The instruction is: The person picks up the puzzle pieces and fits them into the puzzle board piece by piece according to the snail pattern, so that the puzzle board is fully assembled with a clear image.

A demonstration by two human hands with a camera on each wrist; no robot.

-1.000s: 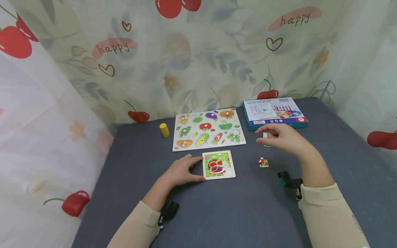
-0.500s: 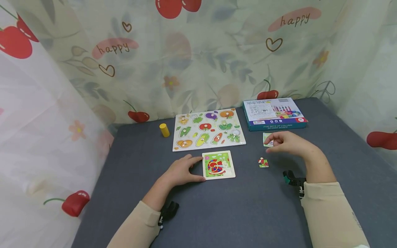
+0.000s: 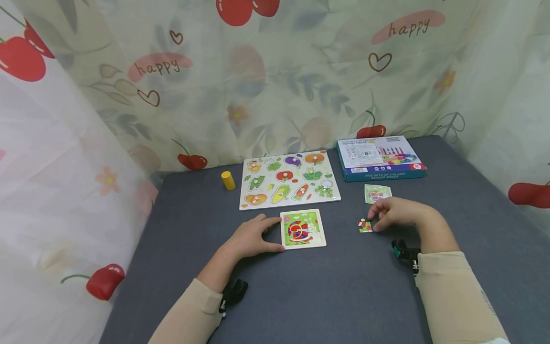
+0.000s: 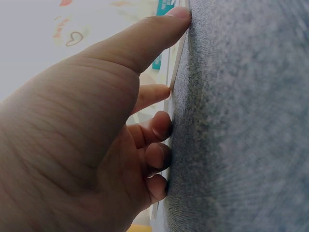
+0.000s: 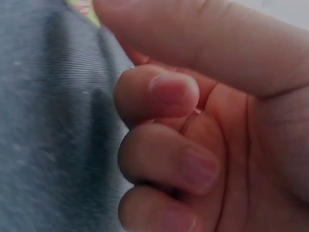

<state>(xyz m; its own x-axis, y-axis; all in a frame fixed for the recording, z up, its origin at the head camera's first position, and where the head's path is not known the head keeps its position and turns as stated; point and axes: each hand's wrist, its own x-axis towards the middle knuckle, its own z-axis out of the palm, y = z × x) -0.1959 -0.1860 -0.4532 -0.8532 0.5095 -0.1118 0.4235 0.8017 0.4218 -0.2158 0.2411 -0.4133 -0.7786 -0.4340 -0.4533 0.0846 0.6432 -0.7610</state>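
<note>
In the head view a small framed jigsaw puzzle (image 3: pixel 301 229) with a snail picture lies flat on the grey table. My left hand (image 3: pixel 253 236) is at its left side, the thumb at the lower corner and the index finger near the upper one. A gap with bare white backing shows at the puzzle's lower right. Off to the right, a loose green and red puzzle piece (image 3: pixel 364 225) rests on the table. The thumb and index fingertip of my right hand (image 3: pixel 397 212) are right at its right edge, its other fingers curled in the right wrist view.
Beyond the puzzle lies a white vegetable peg board (image 3: pixel 279 186). A yellow cylinder (image 3: pixel 228 180) stands to its left, and a flat printed box (image 3: pixel 380 157) lies at the back right. A small picture card (image 3: pixel 377 193) sits just behind my right hand.
My right hand has come down toward me from near the box and the picture card to the loose puzzle piece, uncovering the card. My left hand and the framed puzzle have stayed put.
</note>
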